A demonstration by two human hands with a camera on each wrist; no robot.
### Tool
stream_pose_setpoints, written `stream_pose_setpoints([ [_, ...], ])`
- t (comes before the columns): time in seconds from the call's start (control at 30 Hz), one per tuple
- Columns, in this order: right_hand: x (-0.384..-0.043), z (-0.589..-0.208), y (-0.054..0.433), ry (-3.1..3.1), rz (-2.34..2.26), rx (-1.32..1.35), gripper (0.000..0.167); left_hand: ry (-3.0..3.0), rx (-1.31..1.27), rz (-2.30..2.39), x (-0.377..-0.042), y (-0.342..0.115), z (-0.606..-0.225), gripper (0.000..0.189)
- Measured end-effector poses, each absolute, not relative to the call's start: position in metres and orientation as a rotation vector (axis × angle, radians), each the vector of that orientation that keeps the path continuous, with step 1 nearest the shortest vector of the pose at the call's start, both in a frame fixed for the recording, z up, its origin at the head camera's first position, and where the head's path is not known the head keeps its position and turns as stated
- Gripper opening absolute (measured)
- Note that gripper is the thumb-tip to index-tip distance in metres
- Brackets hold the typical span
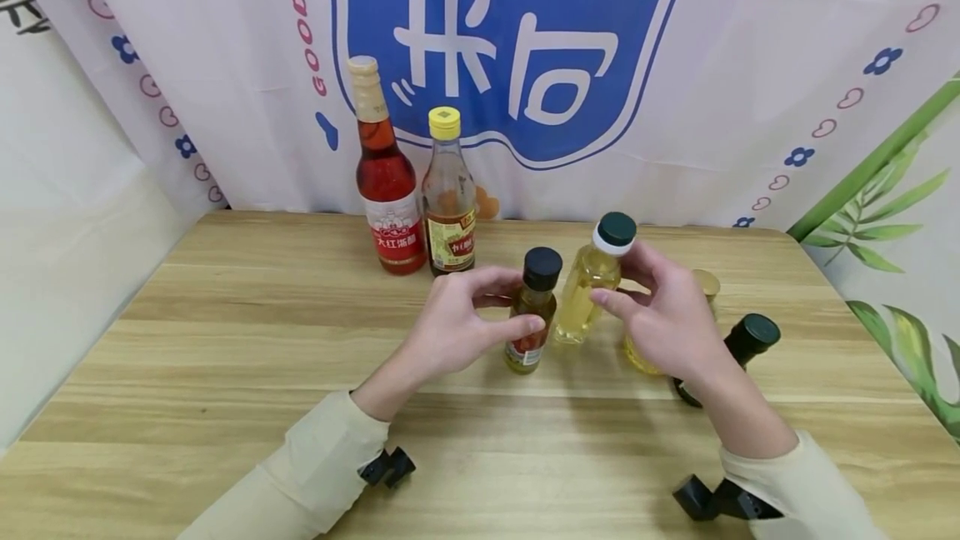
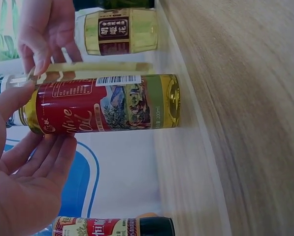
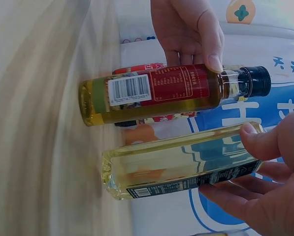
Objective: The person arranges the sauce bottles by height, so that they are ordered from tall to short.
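My left hand (image 1: 453,327) grips a small olive oil bottle (image 1: 527,353) with a black cap, thumb on one side and fingers on the other. Its red label and barcode show in the left wrist view. My right hand (image 1: 671,319) holds a clear, square-sided bottle of pale yellow oil (image 1: 581,298) with a dark green cap and white collar. That bottle leans slightly, while the olive oil bottle is nearly upright beside it, a small gap between them. In the right wrist view, the thumb and fingers of the right hand close round the oil bottle's upper part.
A tall red vinegar bottle (image 1: 393,223) and a yellow-capped bottle (image 1: 450,227) stand at the back, near the curtain (image 1: 270,148). Partly hidden behind my right hand and wrist are a gold-lidded oil bottle (image 1: 707,283) and a dark-capped bottle (image 1: 752,337) on the wooden table (image 1: 225,357).
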State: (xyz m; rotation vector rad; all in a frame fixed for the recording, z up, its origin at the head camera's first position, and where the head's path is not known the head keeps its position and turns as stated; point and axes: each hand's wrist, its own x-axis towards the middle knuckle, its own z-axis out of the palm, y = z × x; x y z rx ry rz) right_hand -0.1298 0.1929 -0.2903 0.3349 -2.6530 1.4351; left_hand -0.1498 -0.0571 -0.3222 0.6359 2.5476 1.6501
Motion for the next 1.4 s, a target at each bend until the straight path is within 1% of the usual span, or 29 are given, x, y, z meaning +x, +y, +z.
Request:
stream_pose_setpoints([
  [0.17,-0.142,-0.279,0.186,-2.628,1.461,0.340,0.052,2.524,0.622,1.658,-0.150,-0.057,-0.322,0.051],
  [0.5,-0.178,-0.267,0.165,-2.584,1.455,0.291,0.046,2.520,0.635,1.665,-0.151,-0.057,-0.323,0.050],
  [0.7,-0.196,-0.269,0.154,-2.571,1.527,0.259,0.048,2.529,0.647,1.654,-0.152,-0.057,-0.324,0.051],
  [0.93,-0.213,-0.275,0.141,-2.543,1.631,0.291,0.048,2.532,0.629,1.660,-0.150,-0.058,-0.323,0.051],
  [1.4,-0.236,-0.283,0.126,-2.595,1.725,0.334,0.050,2.536,0.639,1.668,-0.150,-0.059,-0.323,0.050],
])
